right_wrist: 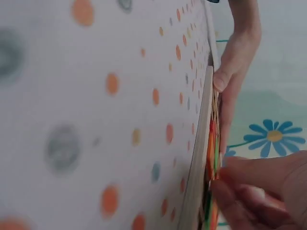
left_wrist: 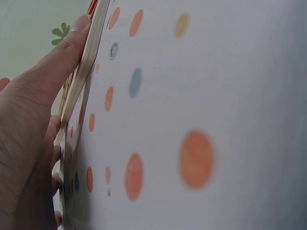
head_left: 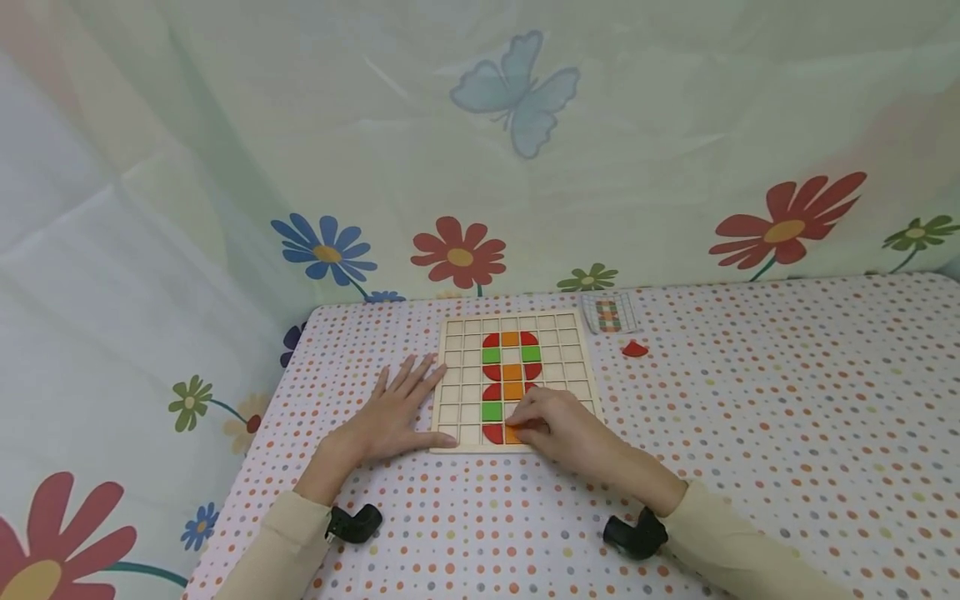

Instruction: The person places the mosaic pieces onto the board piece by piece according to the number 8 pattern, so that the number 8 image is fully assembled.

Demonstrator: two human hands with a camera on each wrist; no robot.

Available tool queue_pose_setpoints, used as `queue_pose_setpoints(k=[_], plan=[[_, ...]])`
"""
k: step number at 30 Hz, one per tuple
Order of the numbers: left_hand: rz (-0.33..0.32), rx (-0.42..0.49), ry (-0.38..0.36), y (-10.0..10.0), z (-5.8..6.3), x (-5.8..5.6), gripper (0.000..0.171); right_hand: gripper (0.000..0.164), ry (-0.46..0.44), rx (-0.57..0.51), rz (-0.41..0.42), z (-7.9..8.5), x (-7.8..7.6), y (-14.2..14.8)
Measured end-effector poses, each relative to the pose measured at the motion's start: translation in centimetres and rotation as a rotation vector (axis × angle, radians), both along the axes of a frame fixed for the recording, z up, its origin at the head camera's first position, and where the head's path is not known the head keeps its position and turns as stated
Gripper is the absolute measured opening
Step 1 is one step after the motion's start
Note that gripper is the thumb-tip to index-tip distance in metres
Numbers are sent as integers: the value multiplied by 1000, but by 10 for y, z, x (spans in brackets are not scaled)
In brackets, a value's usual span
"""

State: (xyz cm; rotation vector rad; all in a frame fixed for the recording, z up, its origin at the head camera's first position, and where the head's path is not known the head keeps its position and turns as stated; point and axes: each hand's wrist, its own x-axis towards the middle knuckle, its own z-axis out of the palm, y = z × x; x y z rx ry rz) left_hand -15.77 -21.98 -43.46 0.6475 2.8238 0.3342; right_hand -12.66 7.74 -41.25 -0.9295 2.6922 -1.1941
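Observation:
A wooden grid board point(head_left: 468, 435) lies on the table with colored tiles set into its cells. My left hand point(head_left: 390, 421) is spread flat at its left side, the thumb point(left_wrist: 74, 40) on the near left corner and the fingertips by the left edge. My right hand point(head_left: 566, 429) reaches over the near part of the board. Its thumb and index finger point(right_wrist: 232, 167) pinch at an orange square tile point(head_left: 514, 436) in the bottom row, beside a red quarter-round tile point(head_left: 492, 433). The hand hides the cells to the right of it.
More red, orange and green square tiles point(head_left: 491, 411) form a figure up the board's middle. Beyond the right edge lie a loose red quarter-round tile point(head_left: 634, 349) and a pattern card point(head_left: 608, 314). A dotted cloth point(head_left: 750, 400) covers the table; a flowered curtain point(head_left: 637, 125) hangs behind.

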Motion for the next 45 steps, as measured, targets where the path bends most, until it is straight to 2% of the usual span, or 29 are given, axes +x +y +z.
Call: queue_pose_setpoints(k=[3,8,13,18,23,33,40,45], plan=[[-10,4,5,1,0,-1,110,17,26,-37,-69,5,-6,17],[-10,4,9,2,1,-2,110,17,100,62,-197,19,-32,59],[-9,-3,3,2,0,-2,110,19,96,207,-230,18,-62,105],[-9,-5,-4,3,1,0,111,18,48,261,-239,10,-77,128],[-6,-9,-1,3,1,0,110,15,-5,246,-265,10,-82,131],[-6,-5,0,1,1,1,110,18,-28,320,-251,16,-87,129],[-3,-2,1,1,1,0,110,13,-38,334,-277,17,-80,122],[1,-10,-4,0,2,0,110,14,32,304,-231,21,-69,113]])
